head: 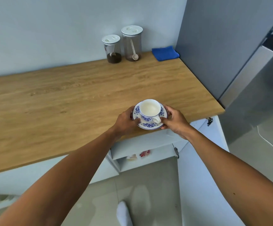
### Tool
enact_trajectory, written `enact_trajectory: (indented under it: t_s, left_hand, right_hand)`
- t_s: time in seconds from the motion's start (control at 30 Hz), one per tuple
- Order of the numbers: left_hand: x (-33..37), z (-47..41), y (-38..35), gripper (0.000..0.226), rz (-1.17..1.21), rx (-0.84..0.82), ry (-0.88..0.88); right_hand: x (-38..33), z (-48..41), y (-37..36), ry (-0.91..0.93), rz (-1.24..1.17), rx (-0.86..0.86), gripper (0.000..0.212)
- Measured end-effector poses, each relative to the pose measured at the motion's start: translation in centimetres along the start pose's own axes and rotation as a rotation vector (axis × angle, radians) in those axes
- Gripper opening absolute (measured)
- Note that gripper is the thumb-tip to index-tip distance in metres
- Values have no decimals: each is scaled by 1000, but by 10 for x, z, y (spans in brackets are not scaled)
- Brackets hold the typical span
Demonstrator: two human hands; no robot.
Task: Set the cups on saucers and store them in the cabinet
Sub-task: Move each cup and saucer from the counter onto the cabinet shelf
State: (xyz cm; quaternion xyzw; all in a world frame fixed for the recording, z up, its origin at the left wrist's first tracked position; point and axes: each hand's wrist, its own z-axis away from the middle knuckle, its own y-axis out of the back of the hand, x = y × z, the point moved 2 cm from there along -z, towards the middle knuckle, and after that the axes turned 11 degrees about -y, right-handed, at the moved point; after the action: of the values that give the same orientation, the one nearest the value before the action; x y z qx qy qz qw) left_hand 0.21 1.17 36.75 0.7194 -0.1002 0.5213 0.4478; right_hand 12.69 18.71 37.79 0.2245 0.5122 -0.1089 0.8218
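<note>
Wood counter (pixel 83 95) front edge | hands (pixel 150 121) grip saucer (pixel 148 126) w/ cup (pixel 149 110)

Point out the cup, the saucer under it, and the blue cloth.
cup (pixel 149 110): head view, on its white inside.
saucer (pixel 147 125): head view, on the near patterned rim.
blue cloth (pixel 165 53): head view, on the middle of its folded top.

You can't see saucer (pixel 149 126) edges under both hands. Cabinet (pixel 142 149) shelf items blurred, can't identify. Fridge (pixel 246 79) cut by right edge. Foot (pixel 124 212) cut at bottom.
</note>
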Motion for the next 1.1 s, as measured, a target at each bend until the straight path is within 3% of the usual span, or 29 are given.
enact_trajectory:
  t_s: [0.27, 0.57, 0.9, 1.1]
  left_hand:
    - [29, 88, -54, 53, 48, 16, 64]
    - [8, 143, -90, 54, 40, -38, 124]
    - [-122, 123, -139, 52, 81, -66, 189]
    - [-227, 75, -165, 51, 166, 32, 232]
  right_hand:
    - [48, 87, 22, -36, -2, -47, 58]
    - [116, 121, 6, -103, 17, -13, 55]
    - [221, 33, -47, -133, 44, -10, 57]
    - [274, -71, -82, -82, 87, -32, 50]
